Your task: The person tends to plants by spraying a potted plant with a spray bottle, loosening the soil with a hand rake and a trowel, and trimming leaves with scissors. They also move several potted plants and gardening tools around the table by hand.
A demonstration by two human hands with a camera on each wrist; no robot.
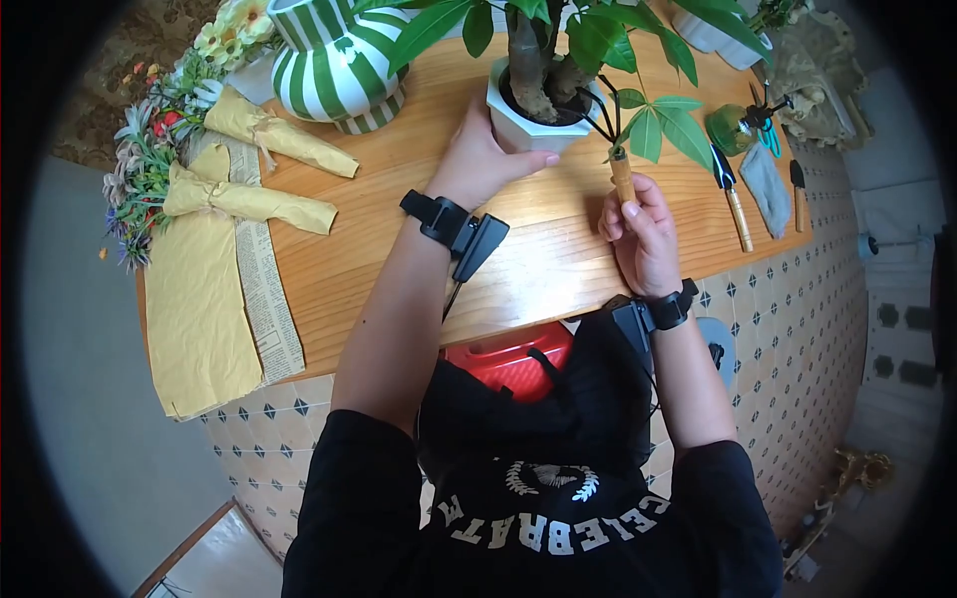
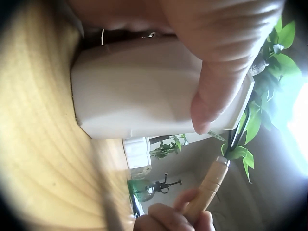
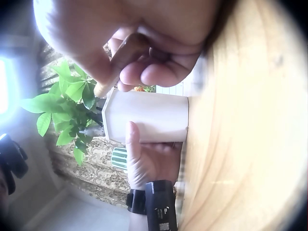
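A white angular flowerpot (image 1: 533, 138) stands on the wooden table, holding a thick-trunked plant (image 1: 528, 70) with broad green leaves. My left hand (image 1: 481, 164) grips the pot's left side, its thumb (image 2: 211, 101) lying across the front wall below the rim. In my right hand (image 1: 646, 237) is a small hand rake (image 1: 622, 174), pinched by its wooden handle between thumb and fingers. The rake's black tines point up over the pot's right rim; leaves and the rim partly hide their tips. Dark soil (image 1: 513, 97) shows around the trunk.
Left on the table (image 1: 399, 289) are a green-striped vase (image 1: 334, 85), paper-wrapped bouquets (image 1: 289, 143) and kraft paper (image 1: 199, 319) over newspaper. To the right lie a trowel (image 1: 736, 204), a grey cloth-like item (image 1: 768, 189) and a green spray bottle (image 1: 731, 130).
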